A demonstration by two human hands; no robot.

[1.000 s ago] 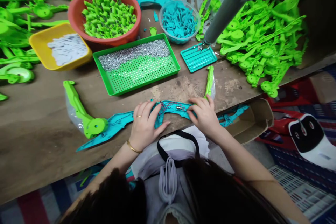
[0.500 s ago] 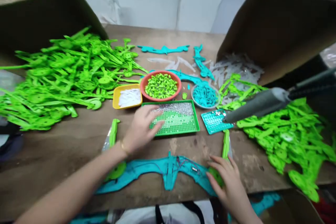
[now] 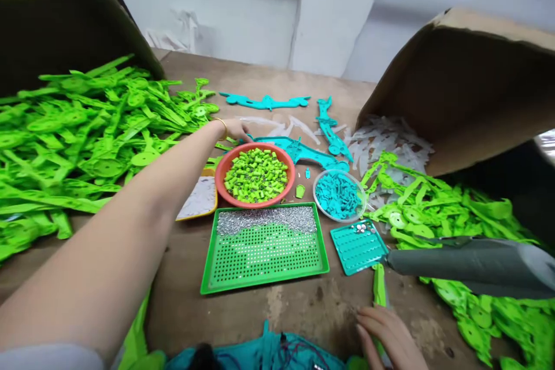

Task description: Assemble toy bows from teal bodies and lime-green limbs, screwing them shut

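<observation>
"Left hand [image 3: 236, 129] has gone from over the tray [image 3: 269, 260] to out behind the bowl [image 3: 255, 204]. What's nearest us?"

"The near frame [image 3: 249, 352], blue, to the right hand's [image 3: 390, 335] left, partly out of view. Wires [image 3: 299, 349] lie on it, so I'd drag nothing across them."

"Is the right hand gripping?"

"Its fingers lie loosely bent over the green limb [image 3: 378, 286]; I can't tell whether they hold it."

"And beyond that?"

"The tray of metal bits, lying between the two hands, then the bowl, just this side of the left hand. That forearm crosses above the yellow tub [image 3: 200, 217]; I'd keep it high, since a low wrist could upset the loose pieces."

"Furthest out?"

"The far frame [image 3: 299, 150], blue too, its left end at the left fingertips. I can't tell if they've closed on it. Reaching for it looks like the step in hand. I'd pinch that end firmly, lift clear of the bowl before drawing back, and mind the other end swinging towards the clear cup [image 3: 340, 220]."
</observation>
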